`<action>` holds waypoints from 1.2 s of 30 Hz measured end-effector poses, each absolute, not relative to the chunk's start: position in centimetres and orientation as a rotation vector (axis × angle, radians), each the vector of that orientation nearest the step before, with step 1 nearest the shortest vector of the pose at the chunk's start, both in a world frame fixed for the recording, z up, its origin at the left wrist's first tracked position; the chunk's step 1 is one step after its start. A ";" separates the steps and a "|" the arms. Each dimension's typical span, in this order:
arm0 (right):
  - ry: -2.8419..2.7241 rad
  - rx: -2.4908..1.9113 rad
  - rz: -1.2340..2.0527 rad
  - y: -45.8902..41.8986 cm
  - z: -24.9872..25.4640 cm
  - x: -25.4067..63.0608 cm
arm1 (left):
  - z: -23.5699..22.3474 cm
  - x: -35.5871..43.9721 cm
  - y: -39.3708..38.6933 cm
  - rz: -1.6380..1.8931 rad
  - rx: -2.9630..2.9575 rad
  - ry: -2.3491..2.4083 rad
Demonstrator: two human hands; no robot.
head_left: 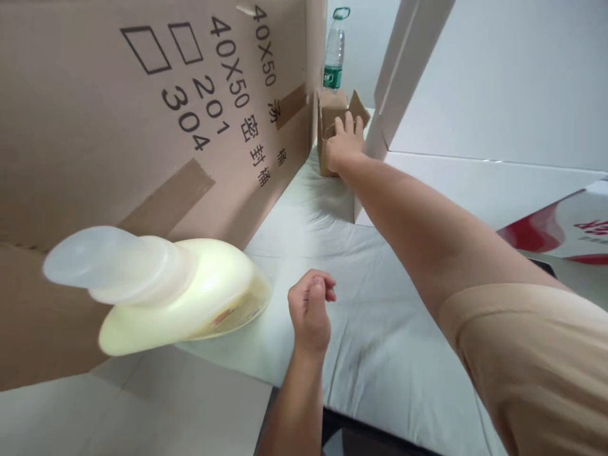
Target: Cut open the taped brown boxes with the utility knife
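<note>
My right hand [346, 144] stretches far forward to a small open cardboard box [329, 170]. Its fingers are apart over the box's opening, and its thumb is hidden. What lies inside the box cannot be made out. Closer to me, my left hand [311, 310] is curled into a fist above the pale cloth [375, 316], and nothing shows between its fingers. Left of this fist is a pale yellow bottle-shaped thing [209, 278] with a whitish translucent top, tilted and slightly blurred. Behind the small box stands a clear plastic bottle [335, 50] with a green label and green handle ring.
A large cardboard carton [156, 133] with printed numbers and characters walls off the left side. On the right stand a big white box [498, 88] and a red-and-white printed package [560, 225]. A dark edge [365, 430] runs along the bottom.
</note>
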State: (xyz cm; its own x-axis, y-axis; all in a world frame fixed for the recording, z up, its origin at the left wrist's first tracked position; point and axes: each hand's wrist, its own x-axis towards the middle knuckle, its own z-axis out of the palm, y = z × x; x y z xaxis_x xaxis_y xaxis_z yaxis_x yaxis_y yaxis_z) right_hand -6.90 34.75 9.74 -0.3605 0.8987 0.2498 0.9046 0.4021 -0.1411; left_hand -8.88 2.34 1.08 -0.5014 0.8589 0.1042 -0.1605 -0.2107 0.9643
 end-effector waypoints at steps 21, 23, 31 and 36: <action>-2.544 -1.051 0.125 6.9 13.1 9.8 | 0.5 -9.6 3.4 2.440 0.739 1.534; -2.397 -0.985 0.219 3.7 12.6 15.2 | 0.6 -8.9 3.9 2.298 0.771 1.416; -1.984 -1.042 0.037 -3.6 5.8 27.0 | 0.1 -0.9 4.2 1.760 1.126 1.031; -1.570 -1.577 -0.139 -4.2 1.4 28.9 | 0.8 2.2 4.9 1.728 1.268 0.949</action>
